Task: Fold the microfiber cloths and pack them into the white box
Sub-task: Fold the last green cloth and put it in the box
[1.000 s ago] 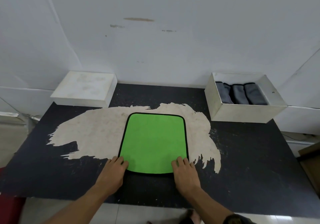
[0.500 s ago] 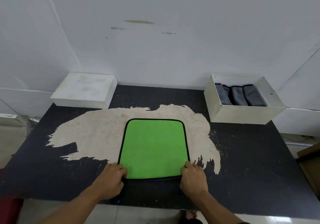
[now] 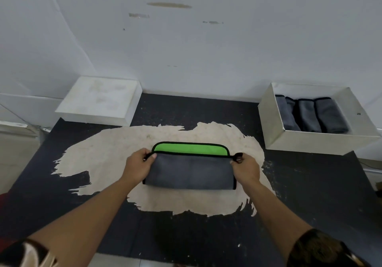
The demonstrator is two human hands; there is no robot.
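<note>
The microfiber cloth (image 3: 190, 171) lies at the middle of the black table (image 3: 310, 194), on its worn pale patch (image 3: 103, 153); its near half is turned over toward the wall, grey side up, and hides most of the green face, of which only a narrow strip shows beyond the flap's far edge; whether the fold at the near side lies flat cannot be told; the left hand (image 3: 138, 166) pinches the flap's left corner, thumb on top, the other fingertips hidden under the cloth; the right hand (image 3: 246, 168) pinches the right corner in the same way, fingers curled, and a small black bit stands up out of its grip, either edging or a tag, too small to tell; the white box (image 3: 310, 142) stands open at the table's far right corner, well apart from the hands; folded grey cloths (image 3: 328, 115) stand side by side in it, about four, the left ones overlapping and hard to count, their near ends hidden by the box's front wall; at the far left sits a flat white block (image 3: 97, 99), lid or closed box, which one is unclear; patterned sleeves (image 3: 322, 250) are cut off by the bottom corners
</note>
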